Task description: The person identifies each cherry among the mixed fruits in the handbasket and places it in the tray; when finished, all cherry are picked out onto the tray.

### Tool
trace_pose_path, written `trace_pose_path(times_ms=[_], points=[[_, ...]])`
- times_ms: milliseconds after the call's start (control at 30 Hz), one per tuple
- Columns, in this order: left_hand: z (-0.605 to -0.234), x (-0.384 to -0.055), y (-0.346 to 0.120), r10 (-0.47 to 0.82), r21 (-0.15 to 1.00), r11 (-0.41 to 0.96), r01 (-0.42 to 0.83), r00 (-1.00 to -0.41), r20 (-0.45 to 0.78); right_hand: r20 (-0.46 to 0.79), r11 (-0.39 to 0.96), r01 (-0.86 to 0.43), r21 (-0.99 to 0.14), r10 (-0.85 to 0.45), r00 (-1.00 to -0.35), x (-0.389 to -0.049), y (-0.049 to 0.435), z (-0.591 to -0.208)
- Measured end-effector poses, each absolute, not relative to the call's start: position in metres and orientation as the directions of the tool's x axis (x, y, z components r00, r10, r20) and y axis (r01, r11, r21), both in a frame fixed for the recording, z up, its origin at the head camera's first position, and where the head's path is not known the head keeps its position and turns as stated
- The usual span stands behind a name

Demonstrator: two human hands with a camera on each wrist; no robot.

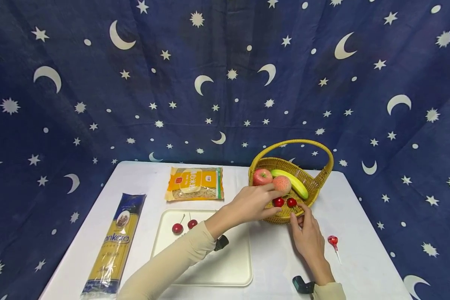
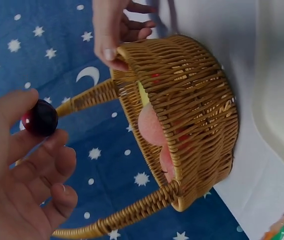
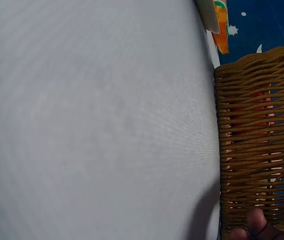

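Observation:
My left hand (image 1: 253, 204) pinches a dark red cherry (image 2: 40, 118) between thumb and fingers, over the front left of the wicker basket (image 1: 281, 219). With thumb outside and a finger over the edge, my right hand (image 1: 308, 235) grips the basket's front rim. Inside the basket lie a red apple (image 1: 261, 176), a peach (image 1: 281, 184), a yellow-green banana (image 1: 293, 183) and another cherry (image 1: 291, 202). In the left wrist view, the wicker wall partly hides the fruit.
A white tray (image 1: 225, 266) holds cherries (image 1: 177, 228), with my left forearm across it. Behind it lies an orange noodle packet (image 1: 195, 183); at left, a long spaghetti packet (image 1: 114, 246). A red lollipop (image 1: 333, 240) lies right of my right hand. The basket's handle (image 1: 292, 141) arches upright.

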State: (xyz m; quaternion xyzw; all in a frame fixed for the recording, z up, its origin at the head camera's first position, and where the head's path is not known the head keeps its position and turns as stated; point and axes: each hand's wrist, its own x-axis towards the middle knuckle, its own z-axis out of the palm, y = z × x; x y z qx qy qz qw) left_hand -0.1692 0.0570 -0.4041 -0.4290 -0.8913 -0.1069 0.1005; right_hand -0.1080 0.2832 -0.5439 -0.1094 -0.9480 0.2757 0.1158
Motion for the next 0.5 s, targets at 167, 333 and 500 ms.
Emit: trace_pose_path(times_ms=[167,333,500], points=[[-0.404,-0.158,0.039,0.686,0.212,0.637,0.741,-0.671,0.283,0.152,0.823,0.151,-0.547,0.275,-0.949,-0.108,0.283,-0.544],[-0.404,-0.146,0.017,0.621,0.295,0.654,0.696,-0.717,0.315,0.155,0.821,0.144,-0.552,0.271,-0.950,-0.109,0.282,-0.544],[-0.407,-0.132,-0.002,0.554,0.321,0.687,0.651,-0.756,0.349,0.148,0.817,0.151,-0.557,0.276,-0.950,-0.108,0.281,-0.544]])
